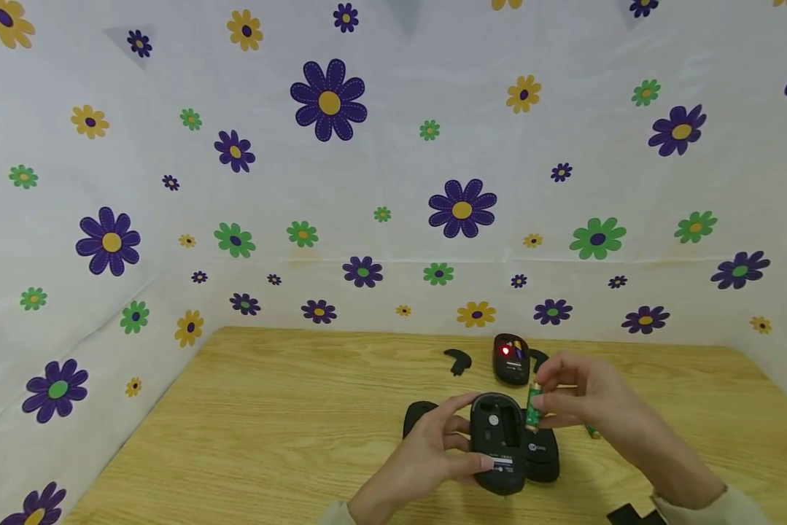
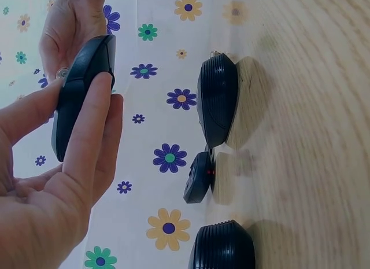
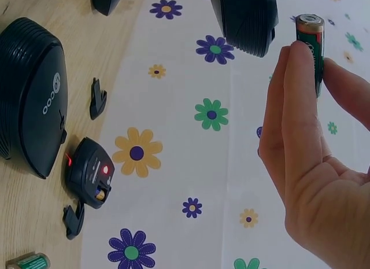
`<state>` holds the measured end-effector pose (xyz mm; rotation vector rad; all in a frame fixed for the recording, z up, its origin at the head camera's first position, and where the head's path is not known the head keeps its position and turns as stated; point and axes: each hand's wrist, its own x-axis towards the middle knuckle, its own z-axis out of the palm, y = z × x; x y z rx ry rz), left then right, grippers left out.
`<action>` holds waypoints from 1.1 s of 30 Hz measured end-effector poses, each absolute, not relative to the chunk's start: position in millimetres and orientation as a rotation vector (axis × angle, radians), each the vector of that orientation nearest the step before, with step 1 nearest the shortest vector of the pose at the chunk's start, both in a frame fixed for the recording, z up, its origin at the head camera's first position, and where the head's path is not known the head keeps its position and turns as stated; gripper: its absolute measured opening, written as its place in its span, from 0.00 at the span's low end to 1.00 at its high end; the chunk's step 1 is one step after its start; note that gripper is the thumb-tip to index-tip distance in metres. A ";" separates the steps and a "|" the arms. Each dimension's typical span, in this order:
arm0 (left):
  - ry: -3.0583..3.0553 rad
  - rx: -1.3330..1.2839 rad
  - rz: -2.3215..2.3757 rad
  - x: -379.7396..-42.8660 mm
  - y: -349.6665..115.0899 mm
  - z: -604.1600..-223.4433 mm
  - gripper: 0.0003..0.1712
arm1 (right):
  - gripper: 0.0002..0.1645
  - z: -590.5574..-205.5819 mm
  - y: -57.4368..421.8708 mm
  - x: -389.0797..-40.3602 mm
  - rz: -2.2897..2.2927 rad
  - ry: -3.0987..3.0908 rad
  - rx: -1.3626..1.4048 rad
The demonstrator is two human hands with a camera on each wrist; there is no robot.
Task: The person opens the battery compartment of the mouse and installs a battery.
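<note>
- Reading from the left, I find a rounded black plastic mouse (image 1: pixel 418 415) on the pale wood-grain table (image 1: pixel 268 423), partly hidden behind the left hand (image 1: pixel 429 452).
- This hand grips an upturned black oval plastic mouse (image 1: pixel 498 443), thumb across its underside, fingers along the edge. I judge the hold good for loading, provided the thumb clears the long dark slot (image 1: pixel 511 429).
- Beyond, a small curved black plastic cover (image 1: pixel 457 361) lies near a compact black mouse with a glowing red light (image 1: pixel 511 370); I would leave both undisturbed.
- A green cylindrical battery with gold-coloured ends (image 1: pixel 533 410) stands nearly upright just beside the slot. I cannot tell which end is positive, so I would check the polarity marks, seat one end against its contact, then press the other down.
- Behind it sits a black mouse with pale lettering (image 1: pixel 545 456); I would avoid knocking it.
- The right hand (image 1: pixel 583 397) pinches that first battery between thumb and fingertips; holding it higher should leave the lower end free to enter.
- Farther right, a second green battery (image 1: pixel 593 432) lies on the table, partly covered by that hand.
</note>
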<state>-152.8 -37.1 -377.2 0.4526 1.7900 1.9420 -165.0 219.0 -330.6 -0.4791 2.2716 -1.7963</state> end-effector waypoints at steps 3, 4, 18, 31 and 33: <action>1.789 0.452 1.935 -152.6 -35.3 -379.3 0.42 | 0.15 -331.5 216.4 -164.0 -1.812 2.272 -0.471; 1.788 0.451 1.931 -152.6 -35.3 -380.0 0.42 | 0.15 -331.9 214.9 -164.2 -1.819 2.269 -0.469; 1.728 0.459 1.970 -152.6 -37.2 -381.0 0.42 | 0.14 -332.3 204.7 -165.7 -1.803 2.245 -0.481; 1.734 0.446 1.959 -153.1 -37.2 -381.3 0.42 | 0.10 -332.1 197.4 -160.6 -1.671 2.441 -0.509; 1.737 0.441 1.958 -153.2 -37.3 -381.5 0.42 | 0.10 -331.9 195.5 -159.9 -1.630 2.485 -0.527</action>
